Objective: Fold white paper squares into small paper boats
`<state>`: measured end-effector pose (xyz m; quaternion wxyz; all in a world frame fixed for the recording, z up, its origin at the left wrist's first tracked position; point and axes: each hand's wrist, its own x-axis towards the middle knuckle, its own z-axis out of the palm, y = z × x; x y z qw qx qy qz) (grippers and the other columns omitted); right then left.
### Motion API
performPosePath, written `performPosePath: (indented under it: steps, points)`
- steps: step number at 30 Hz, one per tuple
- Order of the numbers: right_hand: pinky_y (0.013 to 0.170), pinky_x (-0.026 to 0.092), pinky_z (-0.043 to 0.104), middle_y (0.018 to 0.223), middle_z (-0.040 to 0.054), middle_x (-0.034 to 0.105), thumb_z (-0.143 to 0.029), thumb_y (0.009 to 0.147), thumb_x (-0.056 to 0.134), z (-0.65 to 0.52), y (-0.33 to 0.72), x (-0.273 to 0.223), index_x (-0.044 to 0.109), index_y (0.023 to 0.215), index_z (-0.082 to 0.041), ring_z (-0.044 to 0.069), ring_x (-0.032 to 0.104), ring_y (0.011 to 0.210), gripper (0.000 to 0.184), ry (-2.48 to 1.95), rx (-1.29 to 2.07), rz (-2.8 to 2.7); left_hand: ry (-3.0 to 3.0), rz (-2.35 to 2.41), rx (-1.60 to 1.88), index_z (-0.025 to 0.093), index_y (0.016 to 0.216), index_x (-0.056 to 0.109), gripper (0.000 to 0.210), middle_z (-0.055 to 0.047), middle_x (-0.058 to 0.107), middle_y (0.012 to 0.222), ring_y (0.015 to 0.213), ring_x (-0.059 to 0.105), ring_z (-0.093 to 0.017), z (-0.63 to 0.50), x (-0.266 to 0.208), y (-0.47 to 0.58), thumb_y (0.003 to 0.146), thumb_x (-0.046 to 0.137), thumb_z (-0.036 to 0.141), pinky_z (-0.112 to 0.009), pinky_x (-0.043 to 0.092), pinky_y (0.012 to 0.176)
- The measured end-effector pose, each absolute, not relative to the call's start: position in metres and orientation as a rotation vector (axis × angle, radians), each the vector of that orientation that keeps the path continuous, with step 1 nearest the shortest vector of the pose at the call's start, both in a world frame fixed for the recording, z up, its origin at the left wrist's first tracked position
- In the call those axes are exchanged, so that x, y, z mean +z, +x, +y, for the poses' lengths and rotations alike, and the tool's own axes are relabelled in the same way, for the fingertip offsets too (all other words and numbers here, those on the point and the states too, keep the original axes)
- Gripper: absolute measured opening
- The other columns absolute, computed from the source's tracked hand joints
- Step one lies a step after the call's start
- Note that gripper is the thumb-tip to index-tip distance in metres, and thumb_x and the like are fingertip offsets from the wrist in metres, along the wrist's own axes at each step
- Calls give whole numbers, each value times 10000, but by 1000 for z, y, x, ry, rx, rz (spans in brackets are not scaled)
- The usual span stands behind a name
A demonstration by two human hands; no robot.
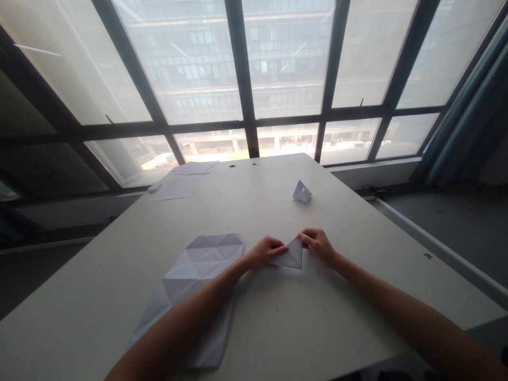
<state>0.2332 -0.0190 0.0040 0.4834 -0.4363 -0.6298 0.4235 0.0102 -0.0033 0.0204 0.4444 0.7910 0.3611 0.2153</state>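
Observation:
Between my hands is a small folded white paper point(292, 256), its lower corner pointing toward me and crease lines running across it. My left hand point(265, 251) is closed on its left side, thumb on top. My right hand point(317, 244) pinches its upper right corner between thumb and fingers. Under my left forearm lies a larger creased sheet of paper point(204, 259) with a pattern of triangular folds, partly hidden by the arm. Beyond my right hand stands a folded paper pyramid shape point(302, 191).
All this rests on a white table point(254, 211). At its far left are several flat paper sheets point(194, 168). A small dark disc point(232, 166) sits near the far edge. Large framed windows point(286, 63) rise behind, with a blue curtain point(468, 100) at right.

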Motion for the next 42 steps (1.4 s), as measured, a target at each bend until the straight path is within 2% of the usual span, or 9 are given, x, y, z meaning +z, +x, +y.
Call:
performPosePath:
  steps: [6,15,20,23,25,27,33,37,42]
  points:
    - [504,334,247,541,-25,475,-453,830,586,-11,239,-2,554,612,-177,122,432,532,353,-1095,930,-1393,1759,871,488,108,721,657,532,-64,676,633,548,604,-143,-7,21,11,802,578,628,-207,397,518]
    - [461,335,253,547,-28,460,-549,809,614,-6,242,-4,546,637,-186,127,423,512,407,-1109,894,-1321,1749,852,513,103,758,655,473,-86,704,690,585,601,-131,-7,18,13,814,598,570,-211,415,554]
    - [460,350,251,566,-16,500,-549,811,622,-13,233,-3,587,673,-176,127,440,512,399,-1080,921,-1386,1684,792,525,131,1125,603,554,-39,677,793,585,511,-99,-9,23,13,762,685,541,-191,330,512]
    - [459,339,242,542,-21,487,-528,823,620,-19,226,-3,579,652,-175,121,431,503,394,-1063,935,-1451,1764,818,496,111,910,664,494,-9,592,686,558,439,-88,-9,23,12,764,659,583,-199,283,497]
    - [463,337,238,535,-22,487,-504,834,616,-21,222,-2,582,646,-172,117,435,499,383,-1050,958,-1492,1820,845,489,111,704,635,500,17,502,597,535,389,-80,-9,22,12,750,656,609,-203,246,483]
    - [473,345,238,537,-21,496,-478,843,613,-23,220,-2,588,644,-168,116,447,501,369,-1030,985,-1524,1833,872,482,116,634,604,516,32,454,560,516,356,-73,-9,20,12,724,675,619,-204,221,468]
    - [487,353,231,605,-9,547,-451,830,626,-25,218,-5,630,707,-153,121,470,541,322,-1016,1077,-1639,1783,922,611,113,593,582,498,46,415,516,486,332,-61,-11,18,10,733,697,578,-199,196,452]
    - [503,363,226,624,-4,564,-441,847,604,-28,216,-4,645,763,-141,128,500,564,314,-1018,1101,-1769,1634,947,753,96,713,674,467,6,533,573,509,432,-82,-10,16,11,733,706,561,-191,276,469]
    - [490,355,225,563,-4,563,-417,868,573,-29,217,-1,587,663,-146,123,507,515,340,-1037,1131,-1794,1504,959,836,98,736,703,438,-21,601,620,521,489,-98,-8,14,11,715,732,535,-194,317,470]
